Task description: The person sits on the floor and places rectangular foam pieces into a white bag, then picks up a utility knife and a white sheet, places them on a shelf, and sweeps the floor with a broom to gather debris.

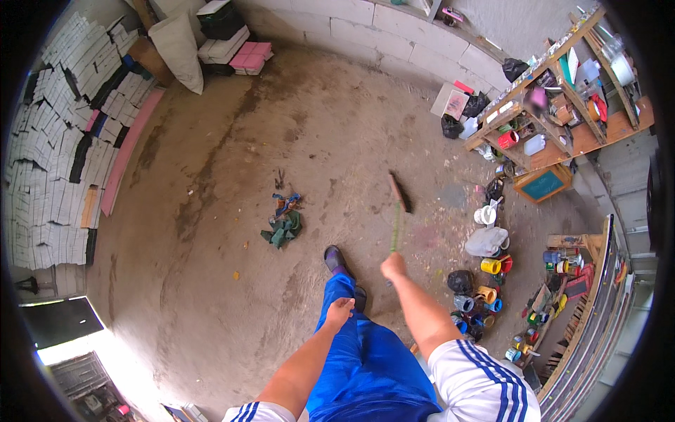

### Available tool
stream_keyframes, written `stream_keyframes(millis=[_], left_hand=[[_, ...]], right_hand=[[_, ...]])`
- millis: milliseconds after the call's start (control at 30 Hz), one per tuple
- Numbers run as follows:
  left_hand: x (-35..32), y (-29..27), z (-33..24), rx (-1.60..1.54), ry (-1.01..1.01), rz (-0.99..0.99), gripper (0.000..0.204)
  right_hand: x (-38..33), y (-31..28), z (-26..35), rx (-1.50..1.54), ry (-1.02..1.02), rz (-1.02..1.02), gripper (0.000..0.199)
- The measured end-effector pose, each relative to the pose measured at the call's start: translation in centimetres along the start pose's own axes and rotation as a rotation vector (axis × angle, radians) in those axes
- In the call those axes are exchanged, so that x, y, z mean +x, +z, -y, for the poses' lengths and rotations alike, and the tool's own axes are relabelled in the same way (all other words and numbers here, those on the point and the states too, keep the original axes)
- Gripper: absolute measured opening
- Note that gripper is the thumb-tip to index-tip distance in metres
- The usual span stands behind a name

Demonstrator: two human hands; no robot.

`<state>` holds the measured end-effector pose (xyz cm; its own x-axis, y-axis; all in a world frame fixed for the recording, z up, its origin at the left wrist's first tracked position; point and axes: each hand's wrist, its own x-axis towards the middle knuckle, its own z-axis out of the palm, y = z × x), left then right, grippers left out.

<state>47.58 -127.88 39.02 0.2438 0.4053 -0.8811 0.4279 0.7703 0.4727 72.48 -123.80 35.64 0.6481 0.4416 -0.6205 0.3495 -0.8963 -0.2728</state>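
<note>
Right hand wraps green handle of long broom with reddish-brown head; head is ahead, over brown floor. Left hand curled, contents untellable. Work looks unfinished: crumpled dark-green cloth lies ungathered. Yellow round can, white plastic bucket at right; contents unclear.

Right arm extends forward, right fingers clenched; left arm angles inward, left fingers loosely curled.

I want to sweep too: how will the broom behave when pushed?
The broom looks likely to stay stiff along its straight, slender handle. Its dark bristles should flex under pressure. The wide head might twist, being well away from the right hand.
</note>
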Motion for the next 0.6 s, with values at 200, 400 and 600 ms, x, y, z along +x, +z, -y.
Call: stream_keyframes(millis=[200,400,600], left_hand=[[4.3,-1.8,-3.7,0.067,0.031,-0.142,0.032],[7.9,-4.7,-10.9,0.166,0.066,-0.091,0.038],[10.9,-6.3,-13.4,0.262,0.096,-0.133,0.038]], right_hand=[[-7.6,2.8,10.4,-0.025,-0.125,0.346,0.035],[-2.2,-2.9,8.6,0.391,-0.095,0.458,0.032],[8.5,-9.4,1.8,0.228,-0.028,-0.009,0.032]])
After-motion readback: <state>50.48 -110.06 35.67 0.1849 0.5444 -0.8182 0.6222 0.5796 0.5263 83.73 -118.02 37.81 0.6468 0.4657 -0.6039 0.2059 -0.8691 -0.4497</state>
